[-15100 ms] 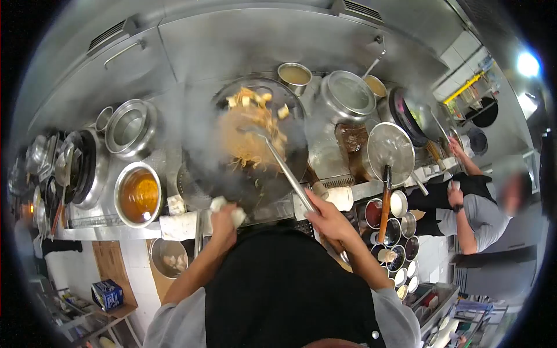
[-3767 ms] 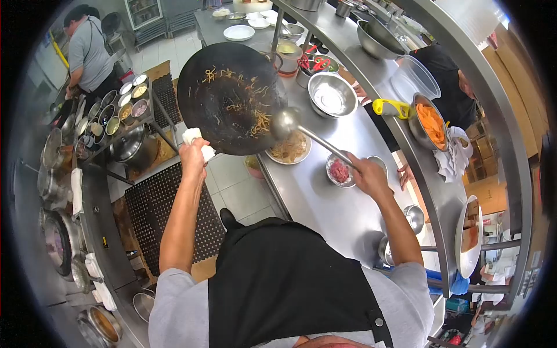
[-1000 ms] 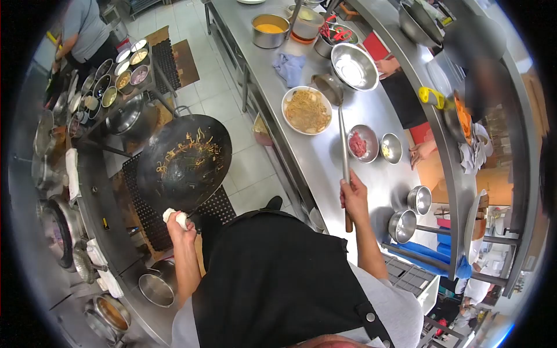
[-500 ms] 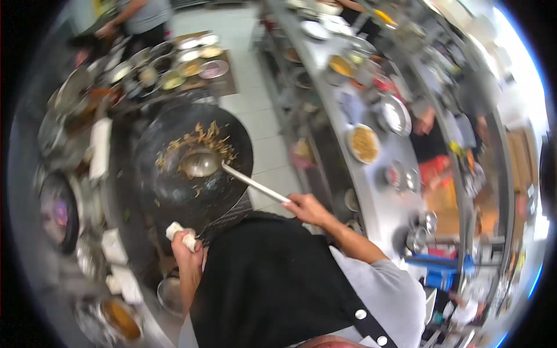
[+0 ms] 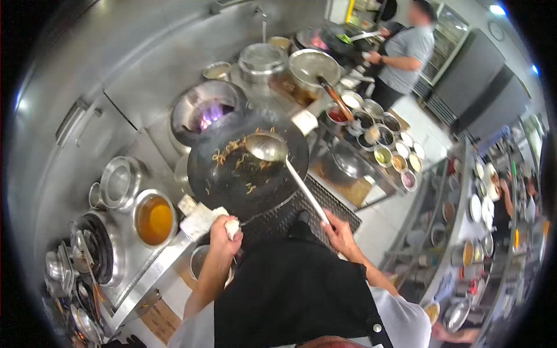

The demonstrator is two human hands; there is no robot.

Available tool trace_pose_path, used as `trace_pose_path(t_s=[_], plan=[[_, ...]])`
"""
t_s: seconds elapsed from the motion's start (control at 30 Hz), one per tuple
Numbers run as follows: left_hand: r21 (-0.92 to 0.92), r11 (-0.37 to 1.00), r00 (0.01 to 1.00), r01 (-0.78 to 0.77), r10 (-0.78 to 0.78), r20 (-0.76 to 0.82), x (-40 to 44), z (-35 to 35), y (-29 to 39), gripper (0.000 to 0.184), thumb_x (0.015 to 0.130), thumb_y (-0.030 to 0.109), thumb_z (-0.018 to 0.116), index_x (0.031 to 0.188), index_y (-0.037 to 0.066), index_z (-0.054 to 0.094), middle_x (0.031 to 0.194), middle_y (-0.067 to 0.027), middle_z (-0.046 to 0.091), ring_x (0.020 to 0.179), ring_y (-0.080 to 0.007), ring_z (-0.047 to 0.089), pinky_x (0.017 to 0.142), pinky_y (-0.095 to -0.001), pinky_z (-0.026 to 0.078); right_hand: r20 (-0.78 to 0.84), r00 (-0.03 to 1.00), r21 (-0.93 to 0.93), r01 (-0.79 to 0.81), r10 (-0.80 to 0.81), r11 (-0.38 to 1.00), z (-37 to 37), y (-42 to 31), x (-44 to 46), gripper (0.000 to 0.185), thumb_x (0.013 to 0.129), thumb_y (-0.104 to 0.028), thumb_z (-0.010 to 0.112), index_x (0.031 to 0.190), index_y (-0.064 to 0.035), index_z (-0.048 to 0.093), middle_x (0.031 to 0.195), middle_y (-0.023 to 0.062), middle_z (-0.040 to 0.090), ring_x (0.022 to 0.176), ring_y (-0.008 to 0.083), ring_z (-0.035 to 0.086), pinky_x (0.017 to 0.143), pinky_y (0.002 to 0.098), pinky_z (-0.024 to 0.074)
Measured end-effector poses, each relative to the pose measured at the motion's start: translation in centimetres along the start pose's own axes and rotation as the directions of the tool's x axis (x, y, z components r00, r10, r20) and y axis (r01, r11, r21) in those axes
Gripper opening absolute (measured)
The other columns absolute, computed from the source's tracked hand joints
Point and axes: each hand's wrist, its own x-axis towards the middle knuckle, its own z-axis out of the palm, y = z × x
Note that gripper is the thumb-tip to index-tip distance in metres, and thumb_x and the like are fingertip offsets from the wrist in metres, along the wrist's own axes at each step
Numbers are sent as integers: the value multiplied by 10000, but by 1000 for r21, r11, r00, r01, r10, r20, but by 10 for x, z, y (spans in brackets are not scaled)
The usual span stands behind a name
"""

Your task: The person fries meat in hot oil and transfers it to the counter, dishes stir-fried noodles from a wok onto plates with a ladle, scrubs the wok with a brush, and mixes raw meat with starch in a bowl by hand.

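A black wok [image 5: 212,188] with browned shredded food [image 5: 235,152] in it is in front of me. My left hand [image 5: 224,236] is closed round a folded white cloth [image 5: 232,227] at the wok's near side; whether a wok handle lies inside the cloth is hidden. My right hand [image 5: 341,233] grips the long pale handle of a metal ladle [image 5: 267,147]. The ladle's bowl rests in or just over the food. Just behind the wok, purple flames [image 5: 213,117] rise in a burner ring.
A pot of amber liquid [image 5: 155,219] stands at left, near a white block-like cloth [image 5: 200,220]. A strainer [image 5: 314,68] with a wooden handle lies beyond the wok. Several seasoning bowls [image 5: 383,155] sit at right. A co-worker [image 5: 406,55] cooks at the far stove.
My view has swung left toward the stove, bringing the burner flames beside the wok into sight. Both hands keep their holds, and the food lies differently around the ladle.
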Motion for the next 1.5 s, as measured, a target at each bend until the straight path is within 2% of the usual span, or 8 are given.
trace_pose_path(t_s=[0.23,0.3,0.4,0.7,0.77,0.87,1.1,1.5], plan=[[11,950,948,-313,313,-57,104,36,90,133,861,118,662,829,152,538,647,-5,520,472,-161,485,365,-302,317,305,952,227,-87,14,970,40,-35,253,543,1027,-208,665,1529,-56,525,841,21,649,713,96,571,671,293,510],[15,925,894,-379,371,-252,146,61,117,142,856,111,665,835,165,535,670,1,530,477,-158,491,364,-301,322,275,888,152,338,-368,929,42,-50,369,660,1014,-155,662,1610,-61,395,799,0,610,668,95,569,598,296,489],[-30,906,872,-422,396,-288,203,76,131,152,846,117,683,865,171,541,669,9,519,473,-161,500,354,-305,320,481,865,322,-25,-141,946,22,-134,500,846,983,-128,678,1676,-75,196,819,46,629,615,108,573,534,296,493],[37,834,670,-550,467,-577,304,142,154,211,889,283,745,992,146,620,779,4,604,635,-157,587,513,-339,416,420,815,-556,578,-399,597,192,-144,888,589,919,-246,671,1455,-37,542,1098,239,737,801,319,742,727,495,566],[-1,850,628,-527,388,-675,304,165,166,225,901,292,746,1015,137,630,820,3,622,700,-164,624,525,-350,425,693,708,-374,192,136,907,255,-132,936,352,965,-307,644,1237,-83,639,963,148,743,678,261,687,604,434,540],[30,791,596,-612,485,-640,325,153,160,207,927,222,717,1059,81,641,872,-28,655,734,-179,641,585,-355,480,886,439,256,-731,149,633,223,-137,906,165,1017,-306,624,1038,-148,579,788,23,651,546,168,563,480,346,446],[289,616,388,-733,728,-565,323,161,163,207,970,107,672,1156,20,657,1021,-43,677,811,-142,618,744,-312,517,795,603,537,-748,61,391,130,-157,768,154,1031,-194,633,1043,-235,485,777,-10,550,518,107,470,428,272,332],[192,809,771,-556,588,-245,210,103,93,387,998,228,705,1292,-2,603,1012,-74,709,815,-169,676,737,-344,570,743,658,352,-539,122,765,1,-124,577,794,994,-73,639,1675,-145,237,794,27,577,527,121,487,450,267,369]])
